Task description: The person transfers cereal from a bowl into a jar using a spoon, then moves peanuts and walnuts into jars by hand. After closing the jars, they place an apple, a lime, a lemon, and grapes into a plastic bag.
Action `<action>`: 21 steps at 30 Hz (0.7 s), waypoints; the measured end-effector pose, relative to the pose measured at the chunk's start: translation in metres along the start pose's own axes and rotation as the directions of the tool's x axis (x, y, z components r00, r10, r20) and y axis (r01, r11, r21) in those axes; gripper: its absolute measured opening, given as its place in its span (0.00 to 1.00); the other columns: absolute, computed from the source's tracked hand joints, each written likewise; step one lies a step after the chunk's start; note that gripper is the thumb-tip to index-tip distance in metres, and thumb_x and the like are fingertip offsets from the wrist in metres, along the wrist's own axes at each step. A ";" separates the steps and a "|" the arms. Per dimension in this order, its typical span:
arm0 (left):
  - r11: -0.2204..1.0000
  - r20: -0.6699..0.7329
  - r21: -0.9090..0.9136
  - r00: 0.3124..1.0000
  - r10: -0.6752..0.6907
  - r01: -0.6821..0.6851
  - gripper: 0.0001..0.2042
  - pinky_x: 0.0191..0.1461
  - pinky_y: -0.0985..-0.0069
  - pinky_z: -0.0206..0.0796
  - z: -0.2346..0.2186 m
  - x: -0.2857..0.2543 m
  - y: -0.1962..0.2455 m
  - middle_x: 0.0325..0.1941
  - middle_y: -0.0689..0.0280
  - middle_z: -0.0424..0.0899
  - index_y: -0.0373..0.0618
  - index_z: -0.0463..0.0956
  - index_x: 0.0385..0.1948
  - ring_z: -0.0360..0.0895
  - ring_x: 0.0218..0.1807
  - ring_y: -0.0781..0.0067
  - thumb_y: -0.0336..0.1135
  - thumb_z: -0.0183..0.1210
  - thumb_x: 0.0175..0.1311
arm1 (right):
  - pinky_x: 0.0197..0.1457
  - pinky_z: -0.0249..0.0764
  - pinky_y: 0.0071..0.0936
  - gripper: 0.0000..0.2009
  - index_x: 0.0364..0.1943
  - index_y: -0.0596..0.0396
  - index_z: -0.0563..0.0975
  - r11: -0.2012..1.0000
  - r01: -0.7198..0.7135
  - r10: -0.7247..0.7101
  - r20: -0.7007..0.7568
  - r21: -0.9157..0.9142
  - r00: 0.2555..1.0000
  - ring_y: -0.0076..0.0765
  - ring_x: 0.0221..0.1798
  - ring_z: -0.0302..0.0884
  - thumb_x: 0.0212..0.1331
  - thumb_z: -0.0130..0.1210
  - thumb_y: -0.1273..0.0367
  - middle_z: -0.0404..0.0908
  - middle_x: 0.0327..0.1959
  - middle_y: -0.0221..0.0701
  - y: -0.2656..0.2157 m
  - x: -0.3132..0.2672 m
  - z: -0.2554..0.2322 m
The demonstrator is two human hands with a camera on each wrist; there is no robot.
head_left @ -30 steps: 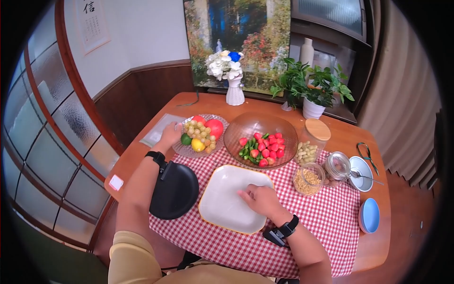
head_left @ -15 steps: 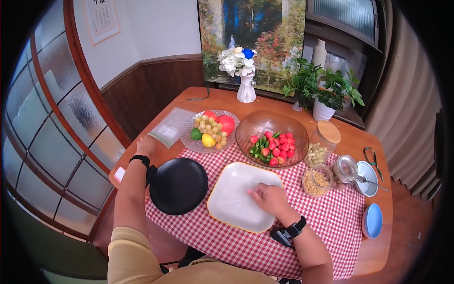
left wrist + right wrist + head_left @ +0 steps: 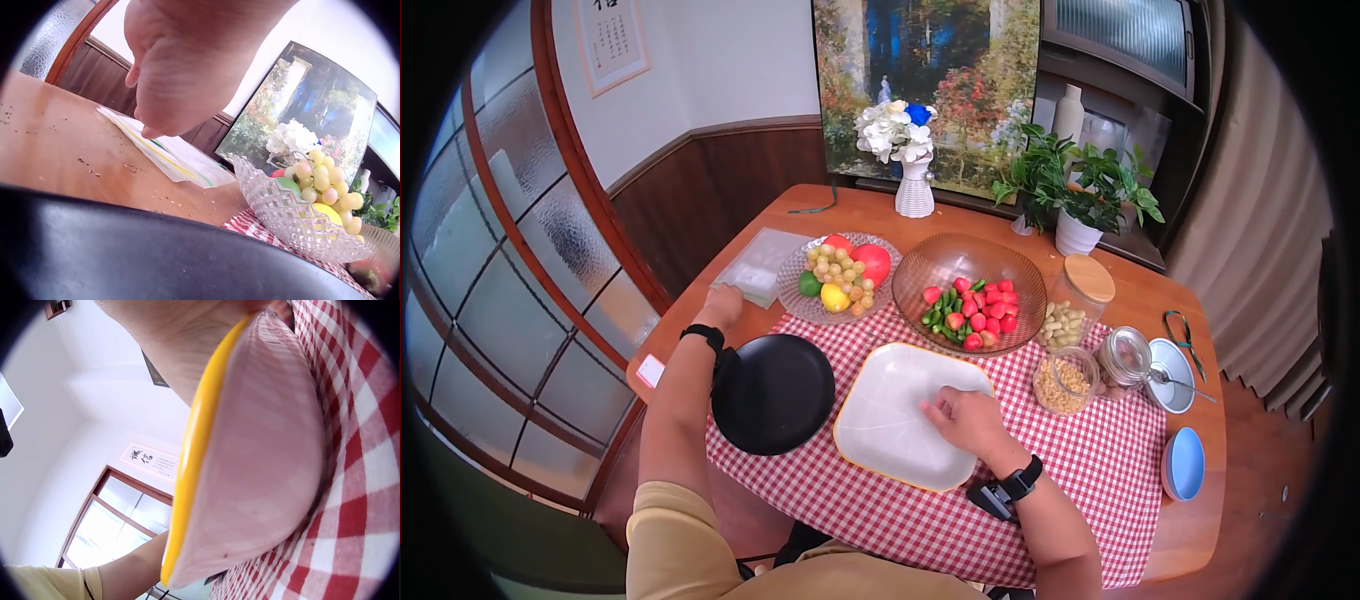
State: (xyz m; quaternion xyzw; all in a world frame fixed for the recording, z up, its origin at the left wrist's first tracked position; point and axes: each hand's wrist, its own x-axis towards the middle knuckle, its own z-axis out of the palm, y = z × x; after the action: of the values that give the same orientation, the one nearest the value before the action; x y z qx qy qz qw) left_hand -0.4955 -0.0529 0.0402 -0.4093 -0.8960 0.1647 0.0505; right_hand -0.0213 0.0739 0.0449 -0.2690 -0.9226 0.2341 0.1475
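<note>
In the head view my left hand (image 3: pixel 721 304) is at the near-left corner of a clear zip bag (image 3: pixel 762 262) lying flat on the table. Its fingers are bent downward, and in the left wrist view the fingertips overlap the bag's edge (image 3: pixel 156 153); what lies between them is hidden. Dark and pale specks (image 3: pixel 94 172) dot the wood below. My right hand (image 3: pixel 968 421), fingers loosely curled, is over a white square dish (image 3: pixel 880 400) with a yellow rim. It holds nothing visible. A round black plate (image 3: pixel 773 394) sits between my arms.
A glass fruit bowl (image 3: pixel 800 308) stands beside the bag. Farther right are an amber bowl (image 3: pixel 1010 262) of strawberries and green peppers, a wooden-lidded jar (image 3: pixel 1088 278), a glass of nuts (image 3: pixel 1063 385), a clamp jar (image 3: pixel 1126 355) and a blue bowl (image 3: pixel 1184 464). A checkered cloth (image 3: pixel 1090 480) underlies much of it.
My left hand has moved from beside the fruit bowl to the bag's left, then slightly back right toward its corner. The right hand stays over the dish. The head view has shifted a little.
</note>
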 end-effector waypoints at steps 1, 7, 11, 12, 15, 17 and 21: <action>1.000 -0.083 -0.010 0.997 0.000 -0.001 0.11 0.58 0.63 0.63 0.004 0.002 -0.001 0.45 0.59 0.81 0.43 0.79 0.40 0.74 0.54 0.59 0.32 0.54 0.55 | 0.29 0.73 0.40 0.18 0.25 0.51 0.78 1.000 0.000 0.000 -0.001 -0.007 1.000 0.45 0.23 0.78 0.58 0.52 0.52 0.79 0.17 0.34 0.000 0.000 0.000; 0.978 -0.307 -0.159 0.948 0.083 -0.137 0.06 0.52 0.65 0.67 -0.025 -0.020 0.005 0.32 0.58 0.83 0.48 0.82 0.21 0.79 0.42 0.58 0.34 0.57 0.52 | 0.28 0.73 0.40 0.18 0.24 0.52 0.77 1.000 0.015 -0.015 -0.026 -0.001 1.000 0.46 0.23 0.78 0.57 0.53 0.52 0.78 0.17 0.36 0.003 0.000 0.003; 0.983 -0.322 -0.121 0.942 0.093 -0.138 0.06 0.50 0.65 0.68 -0.023 -0.019 0.007 0.34 0.58 0.83 0.47 0.82 0.25 0.78 0.42 0.58 0.34 0.56 0.53 | 0.29 0.73 0.41 0.18 0.24 0.52 0.77 1.000 0.014 -0.014 -0.021 -0.004 1.000 0.46 0.23 0.77 0.57 0.52 0.52 0.78 0.17 0.36 0.003 0.000 0.003; 0.980 -0.305 -0.141 0.948 0.093 -0.142 0.06 0.50 0.64 0.68 -0.018 -0.021 0.008 0.34 0.58 0.83 0.47 0.82 0.26 0.78 0.43 0.57 0.34 0.56 0.53 | 0.29 0.73 0.41 0.18 0.24 0.52 0.77 1.000 0.015 -0.015 -0.023 -0.007 1.000 0.46 0.23 0.77 0.57 0.52 0.52 0.78 0.17 0.36 0.002 0.000 0.002; 0.978 -0.265 -0.140 0.957 0.116 -0.157 0.07 0.50 0.64 0.68 -0.007 -0.017 0.006 0.35 0.57 0.83 0.46 0.82 0.28 0.78 0.43 0.56 0.34 0.56 0.53 | 0.29 0.73 0.41 0.18 0.24 0.52 0.77 1.000 0.004 -0.004 -0.012 -0.006 1.000 0.46 0.23 0.78 0.57 0.52 0.52 0.78 0.17 0.35 0.002 0.000 0.002; 0.978 -0.236 -0.120 0.962 0.139 -0.171 0.07 0.51 0.63 0.68 -0.001 -0.011 0.005 0.36 0.57 0.82 0.46 0.82 0.29 0.78 0.43 0.56 0.34 0.55 0.54 | 0.29 0.73 0.40 0.18 0.24 0.52 0.77 1.000 0.006 -0.006 -0.004 -0.004 1.000 0.46 0.23 0.78 0.57 0.52 0.52 0.78 0.17 0.35 0.002 0.000 0.002; 0.986 -0.259 -0.106 0.961 0.095 -0.125 0.06 0.48 0.63 0.70 -0.010 -0.010 0.004 0.35 0.55 0.82 0.45 0.81 0.27 0.78 0.41 0.55 0.32 0.55 0.53 | 0.29 0.73 0.40 0.18 0.24 0.51 0.77 1.000 0.007 -0.007 -0.009 0.001 1.000 0.46 0.23 0.78 0.57 0.52 0.52 0.79 0.17 0.35 0.003 0.000 0.003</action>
State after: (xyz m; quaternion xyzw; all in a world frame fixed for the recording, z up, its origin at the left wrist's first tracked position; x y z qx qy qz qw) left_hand -0.4843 -0.0557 0.0485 -0.4785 -0.8663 0.0590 0.1305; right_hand -0.0215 0.0749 0.0411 -0.2666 -0.9228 0.2325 0.1526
